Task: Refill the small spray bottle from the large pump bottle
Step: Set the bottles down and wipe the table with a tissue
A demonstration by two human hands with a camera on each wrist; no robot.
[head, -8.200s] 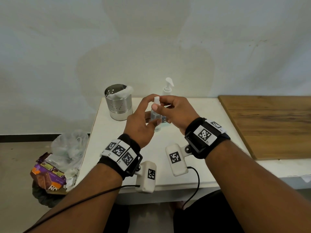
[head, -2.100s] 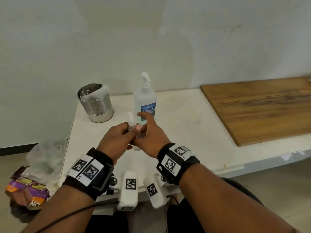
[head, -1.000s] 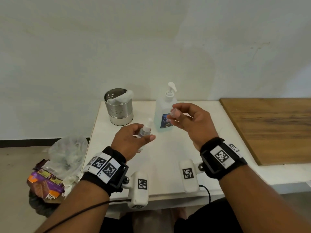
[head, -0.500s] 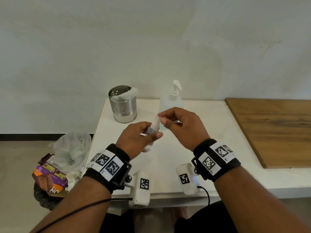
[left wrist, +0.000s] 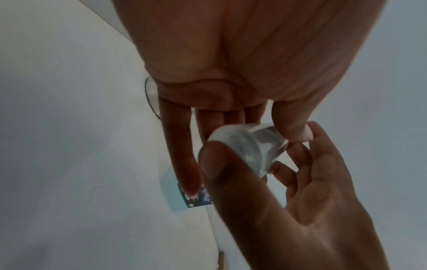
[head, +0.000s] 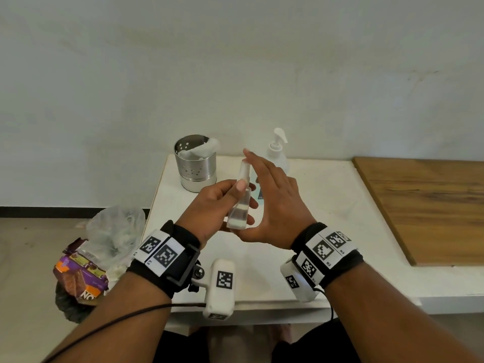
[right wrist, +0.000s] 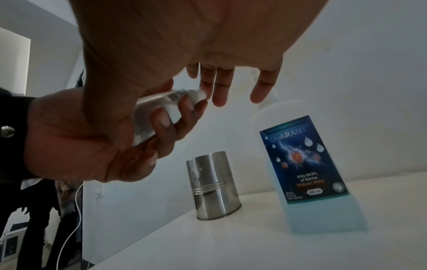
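My left hand (head: 222, 203) grips the small clear spray bottle (head: 239, 203) above the white table (head: 327, 205). The bottle stands nearly upright, its white top toward the wall. A little clear liquid sits at its base. My right hand (head: 272, 200) is open beside the bottle, fingers straight along its top. Its thumb touches the bottle's base (left wrist: 245, 146). The right wrist view shows my left fingers wrapped round the small bottle (right wrist: 161, 106). The large pump bottle (head: 277, 150) with a blue label (right wrist: 305, 160) stands behind my right hand, near the wall.
A perforated steel cup (head: 195, 166) with white cloth in it stands at the table's back left. A wooden board (head: 424, 205) covers the right side. On the floor to the left lie a plastic bag (head: 115, 226) and snack wrappers (head: 78, 279).
My right hand no longer pinches the bottle's top; its fingers have straightened and its thumb has dropped to the base. My left hand has raised the bottle more upright.
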